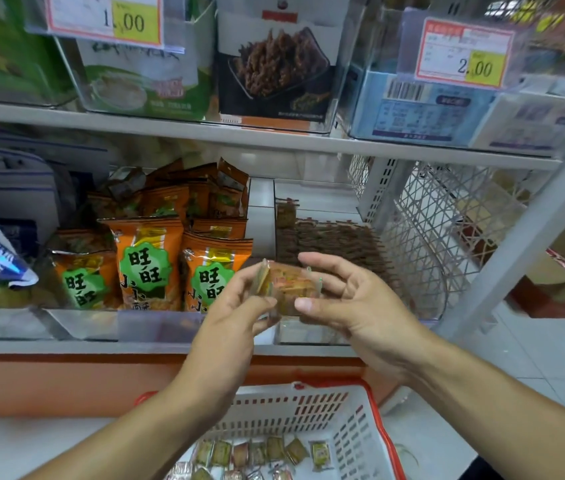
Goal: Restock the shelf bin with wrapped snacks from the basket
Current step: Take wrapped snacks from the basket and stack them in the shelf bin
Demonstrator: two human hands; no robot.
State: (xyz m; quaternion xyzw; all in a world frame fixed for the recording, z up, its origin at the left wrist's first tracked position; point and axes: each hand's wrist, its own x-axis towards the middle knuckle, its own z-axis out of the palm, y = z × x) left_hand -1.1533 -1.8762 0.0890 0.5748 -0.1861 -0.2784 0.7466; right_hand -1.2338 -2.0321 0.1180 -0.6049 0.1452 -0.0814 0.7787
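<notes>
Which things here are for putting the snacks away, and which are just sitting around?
For the job: the wrapped snacks held by the left hand and right hand; the basket holding more; the clear shelf bin behind the hands.

Just sitting around: orange snack bags, price tags, boxes on the upper shelf.
</notes>
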